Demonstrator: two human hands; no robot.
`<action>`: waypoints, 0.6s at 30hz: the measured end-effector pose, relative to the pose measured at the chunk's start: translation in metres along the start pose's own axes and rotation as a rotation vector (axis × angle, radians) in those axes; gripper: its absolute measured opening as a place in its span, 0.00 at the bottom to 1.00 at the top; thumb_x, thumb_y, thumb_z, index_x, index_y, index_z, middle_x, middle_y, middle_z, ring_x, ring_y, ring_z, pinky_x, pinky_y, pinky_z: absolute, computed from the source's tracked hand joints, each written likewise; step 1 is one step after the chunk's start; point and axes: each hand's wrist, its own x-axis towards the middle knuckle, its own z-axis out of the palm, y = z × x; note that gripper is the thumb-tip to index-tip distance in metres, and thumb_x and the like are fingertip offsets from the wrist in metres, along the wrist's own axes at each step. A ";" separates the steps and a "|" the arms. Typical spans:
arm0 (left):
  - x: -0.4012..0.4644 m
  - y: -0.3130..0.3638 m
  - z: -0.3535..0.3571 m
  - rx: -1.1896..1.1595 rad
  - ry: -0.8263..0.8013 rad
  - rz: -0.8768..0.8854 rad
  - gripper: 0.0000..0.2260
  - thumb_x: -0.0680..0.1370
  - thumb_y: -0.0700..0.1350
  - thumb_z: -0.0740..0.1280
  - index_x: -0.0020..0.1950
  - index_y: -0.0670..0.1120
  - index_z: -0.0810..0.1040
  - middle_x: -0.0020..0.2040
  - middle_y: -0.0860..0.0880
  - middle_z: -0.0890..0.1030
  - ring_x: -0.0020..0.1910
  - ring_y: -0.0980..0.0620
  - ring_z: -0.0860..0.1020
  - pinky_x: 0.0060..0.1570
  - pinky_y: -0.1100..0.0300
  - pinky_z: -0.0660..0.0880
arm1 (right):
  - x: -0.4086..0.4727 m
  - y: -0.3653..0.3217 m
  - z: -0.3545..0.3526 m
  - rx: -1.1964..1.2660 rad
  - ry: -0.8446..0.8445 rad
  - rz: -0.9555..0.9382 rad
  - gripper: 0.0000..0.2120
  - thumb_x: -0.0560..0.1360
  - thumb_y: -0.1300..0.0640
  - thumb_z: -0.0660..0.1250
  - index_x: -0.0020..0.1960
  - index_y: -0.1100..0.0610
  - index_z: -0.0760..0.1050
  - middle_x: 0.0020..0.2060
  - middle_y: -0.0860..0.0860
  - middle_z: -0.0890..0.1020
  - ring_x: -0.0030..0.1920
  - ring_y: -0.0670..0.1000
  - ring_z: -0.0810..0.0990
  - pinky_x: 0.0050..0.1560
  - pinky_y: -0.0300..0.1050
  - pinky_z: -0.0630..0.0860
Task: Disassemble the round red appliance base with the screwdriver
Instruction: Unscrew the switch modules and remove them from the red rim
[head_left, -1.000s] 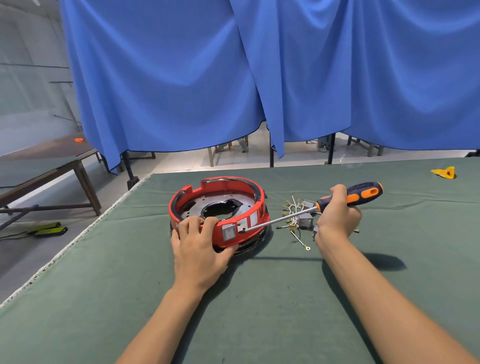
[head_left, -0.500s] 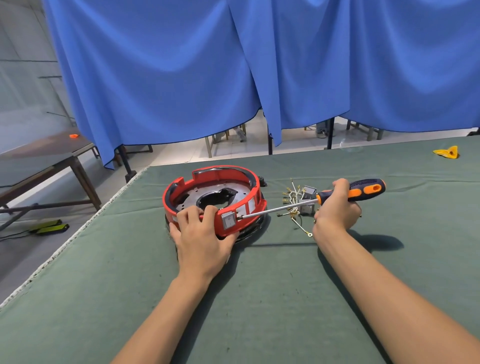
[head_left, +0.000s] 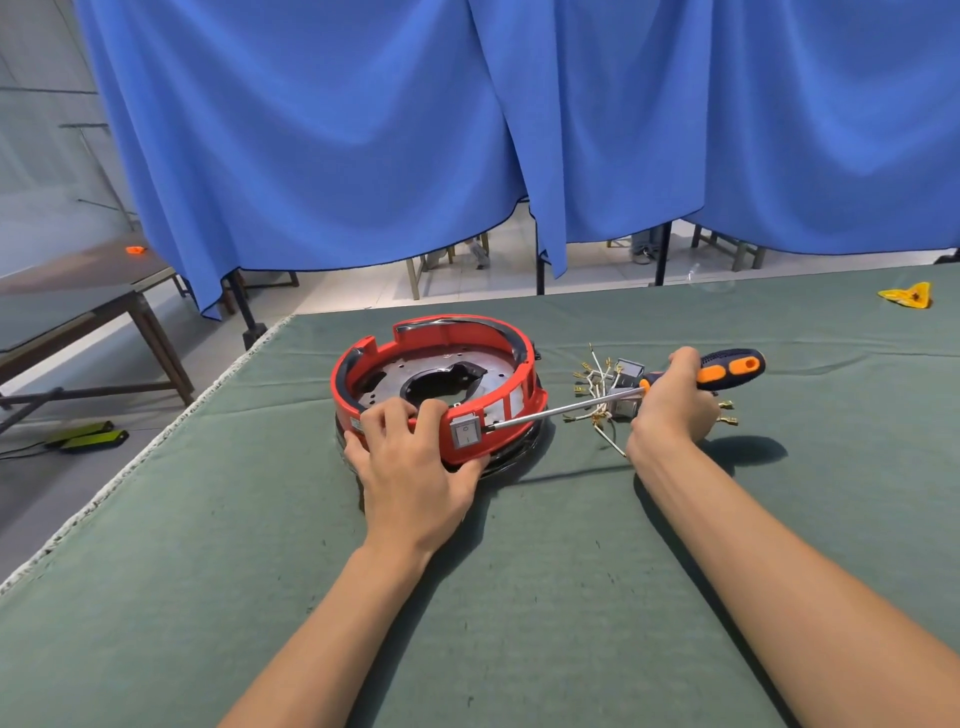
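The round red appliance base (head_left: 441, 338) lies on the green table, a grey metal plate with a dark central opening inside its ring. My left hand (head_left: 410, 467) grips its near rim, fingers curled over the top edge, thumb against the outer wall. A grey rocker switch (head_left: 465, 432) sits in the wall beside that hand. My right hand (head_left: 672, 402) grips the screwdriver (head_left: 727, 366) by its black and orange handle. Its long steel shaft points left, the tip touching the wall just right of the switch.
A bundle of white wires with brass terminals and small grey parts (head_left: 605, 387) lies between the base and my right hand. A yellow scrap (head_left: 906, 297) sits far right. The table's left edge (head_left: 156, 441) runs diagonally. Blue curtains hang behind; a dark bench (head_left: 78, 291) stands left.
Both hands keep their grips. The screwdriver tip stays at the wall by the switch. The view has shifted slightly; the base and hands sit a little differently in frame.
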 end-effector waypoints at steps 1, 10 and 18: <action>0.000 0.000 0.000 -0.005 -0.002 0.001 0.22 0.65 0.54 0.76 0.54 0.47 0.76 0.50 0.45 0.72 0.55 0.45 0.64 0.57 0.32 0.64 | 0.001 -0.001 0.001 -0.015 -0.013 0.006 0.11 0.72 0.49 0.63 0.35 0.54 0.70 0.25 0.46 0.74 0.24 0.45 0.70 0.23 0.38 0.65; 0.000 -0.003 -0.002 -0.057 -0.005 0.038 0.21 0.65 0.54 0.76 0.53 0.48 0.76 0.49 0.47 0.72 0.54 0.47 0.64 0.55 0.35 0.66 | 0.005 -0.021 0.041 -0.192 -0.160 -0.070 0.13 0.70 0.49 0.63 0.32 0.56 0.71 0.26 0.48 0.76 0.28 0.50 0.72 0.30 0.43 0.66; 0.000 -0.005 -0.003 -0.080 -0.019 0.057 0.21 0.64 0.56 0.72 0.53 0.48 0.75 0.49 0.47 0.72 0.55 0.46 0.64 0.55 0.37 0.67 | 0.005 -0.014 0.056 -0.189 -0.221 -0.031 0.12 0.70 0.49 0.64 0.34 0.56 0.72 0.26 0.48 0.76 0.28 0.50 0.73 0.29 0.43 0.66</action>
